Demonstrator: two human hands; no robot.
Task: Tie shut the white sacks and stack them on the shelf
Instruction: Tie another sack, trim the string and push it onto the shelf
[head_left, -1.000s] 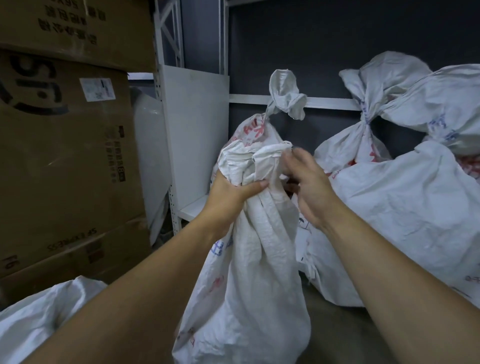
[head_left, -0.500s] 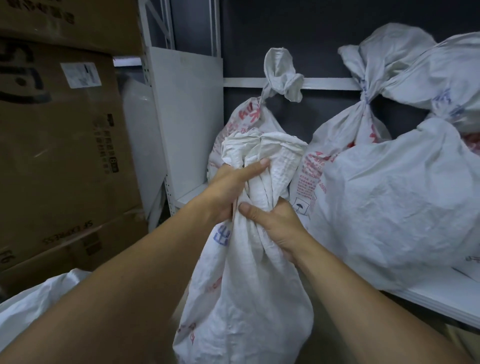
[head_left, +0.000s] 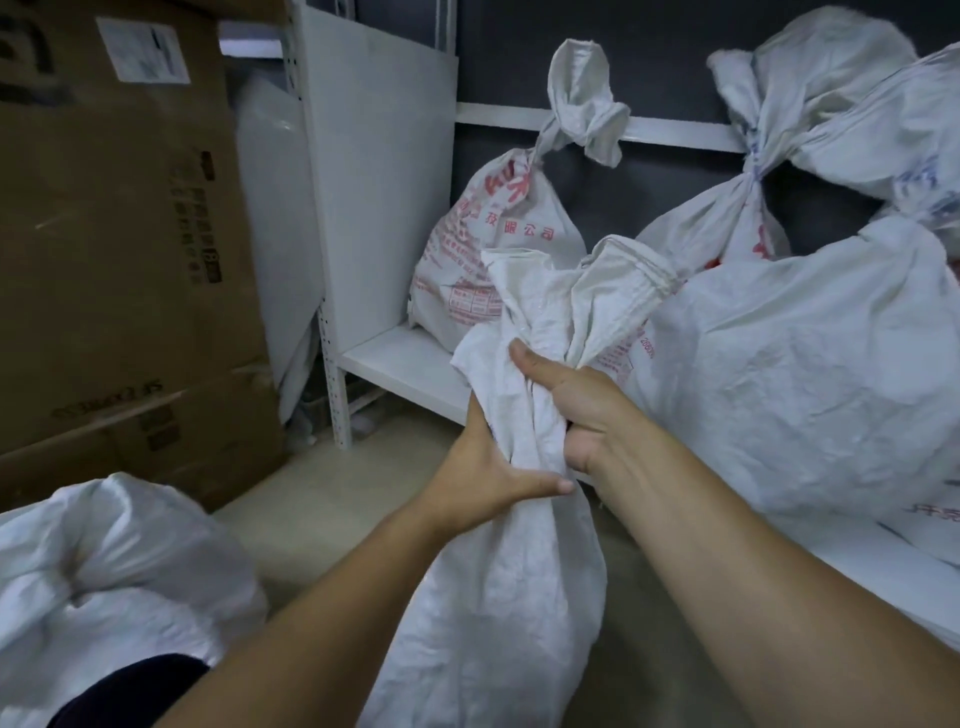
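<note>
A white woven sack (head_left: 493, 613) stands on the floor in front of me, its mouth bunched into a neck with the loose top flaring above. My left hand (head_left: 488, 467) grips the neck low down, thumb across the front. My right hand (head_left: 576, 400) clutches the neck just above, thumb pointing up-left. Both hands are closed on the fabric. On the white shelf (head_left: 400, 364) behind stand knotted sacks: one with red print (head_left: 493, 244) at the left, a large one (head_left: 800, 374) at the right, and two more (head_left: 748, 218) behind and above it.
Stacked brown cardboard boxes (head_left: 114, 234) fill the left side. Another white sack (head_left: 104, 582) lies on the floor at lower left. The shelf's white upright (head_left: 332, 395) and side panel stand between boxes and sacks. Pale floor shows around the held sack.
The view has tipped downward and the sack neck sits lower. My left hand slid down to below my right hand, which now grips the neck higher up.
</note>
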